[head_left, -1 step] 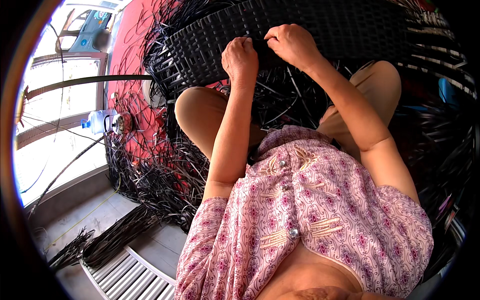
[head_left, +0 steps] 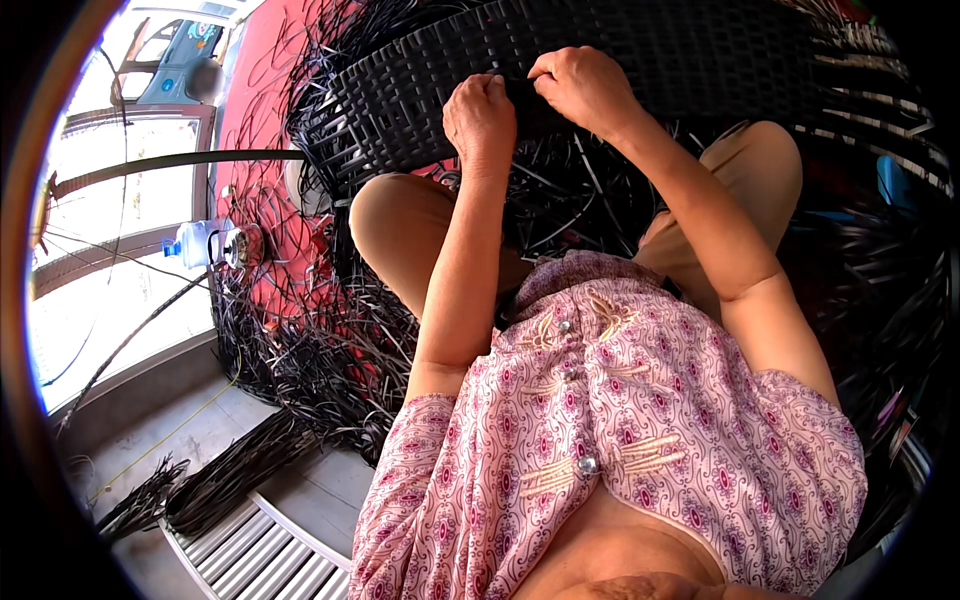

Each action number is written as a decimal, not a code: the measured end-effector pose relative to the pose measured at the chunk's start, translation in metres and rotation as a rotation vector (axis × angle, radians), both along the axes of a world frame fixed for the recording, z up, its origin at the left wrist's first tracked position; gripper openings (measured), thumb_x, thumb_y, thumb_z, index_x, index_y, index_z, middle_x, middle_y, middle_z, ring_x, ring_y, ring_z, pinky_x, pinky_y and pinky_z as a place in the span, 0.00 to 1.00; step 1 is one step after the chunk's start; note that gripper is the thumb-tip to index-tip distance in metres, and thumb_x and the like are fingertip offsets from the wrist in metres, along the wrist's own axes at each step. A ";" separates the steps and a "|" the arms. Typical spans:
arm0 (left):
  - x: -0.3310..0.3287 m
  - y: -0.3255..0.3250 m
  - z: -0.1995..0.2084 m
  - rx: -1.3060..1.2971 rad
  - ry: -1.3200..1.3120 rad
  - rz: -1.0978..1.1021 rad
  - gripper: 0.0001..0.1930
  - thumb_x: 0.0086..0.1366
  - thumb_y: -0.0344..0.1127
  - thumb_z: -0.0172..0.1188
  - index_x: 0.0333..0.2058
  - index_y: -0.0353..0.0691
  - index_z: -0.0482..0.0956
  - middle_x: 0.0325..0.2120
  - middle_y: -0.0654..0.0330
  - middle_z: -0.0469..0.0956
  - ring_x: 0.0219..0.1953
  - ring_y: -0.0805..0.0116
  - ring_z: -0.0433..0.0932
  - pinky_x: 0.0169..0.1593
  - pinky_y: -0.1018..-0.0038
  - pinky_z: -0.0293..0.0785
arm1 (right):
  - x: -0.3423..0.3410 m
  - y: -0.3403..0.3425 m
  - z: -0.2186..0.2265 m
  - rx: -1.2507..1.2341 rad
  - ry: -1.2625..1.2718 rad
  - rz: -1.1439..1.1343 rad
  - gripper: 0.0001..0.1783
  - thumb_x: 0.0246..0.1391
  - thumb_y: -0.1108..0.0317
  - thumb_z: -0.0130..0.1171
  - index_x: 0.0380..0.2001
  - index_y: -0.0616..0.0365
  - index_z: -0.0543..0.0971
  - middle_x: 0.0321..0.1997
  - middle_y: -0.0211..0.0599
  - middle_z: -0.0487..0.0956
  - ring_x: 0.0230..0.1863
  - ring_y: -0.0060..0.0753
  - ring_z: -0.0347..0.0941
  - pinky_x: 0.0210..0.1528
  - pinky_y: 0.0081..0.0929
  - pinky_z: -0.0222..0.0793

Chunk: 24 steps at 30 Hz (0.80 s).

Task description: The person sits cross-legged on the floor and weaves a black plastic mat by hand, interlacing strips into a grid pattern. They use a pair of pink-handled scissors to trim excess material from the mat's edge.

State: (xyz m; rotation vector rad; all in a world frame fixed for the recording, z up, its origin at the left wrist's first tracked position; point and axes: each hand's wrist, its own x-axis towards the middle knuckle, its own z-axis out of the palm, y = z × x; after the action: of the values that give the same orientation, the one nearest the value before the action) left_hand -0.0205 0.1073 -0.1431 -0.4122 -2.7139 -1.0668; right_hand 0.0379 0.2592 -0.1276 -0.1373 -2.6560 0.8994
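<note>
A long panel of black woven strips [head_left: 400, 105] lies across my lap at the top of the view. My left hand [head_left: 480, 122] is closed at its near edge, thumb and fingers pinched together. Close by on the right, my right hand [head_left: 583, 88] is also closed in a pinch, its fingertips pointing toward the left hand. A dark strip [head_left: 521, 90] shows between the fingertips, hard to tell apart from the black weave behind it. The exact grip of both hands is partly hidden by the fingers.
Loose black strips [head_left: 310, 350] lie in a tangle on the left and under the panel. Uncut strip ends [head_left: 870, 100] stick out at the panel's right end. A clear bottle [head_left: 195, 245], a bundle of strips [head_left: 235, 470] and a white slatted seat [head_left: 265, 550] are on the left.
</note>
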 end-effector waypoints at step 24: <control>0.015 -0.011 0.017 0.375 -0.332 -0.031 0.14 0.63 0.35 0.66 0.43 0.33 0.87 0.27 0.56 0.85 0.23 0.74 0.83 0.30 0.77 0.78 | -0.017 -0.007 0.005 0.265 -0.001 -0.052 0.08 0.53 0.68 0.60 0.29 0.56 0.86 0.28 0.45 0.85 0.35 0.47 0.85 0.40 0.40 0.82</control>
State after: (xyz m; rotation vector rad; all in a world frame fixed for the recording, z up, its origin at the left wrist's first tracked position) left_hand -0.0054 0.0961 -0.1261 -0.2295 -2.6859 -1.7472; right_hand 0.0213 0.2524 -0.1223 -0.1416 -2.7288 0.5244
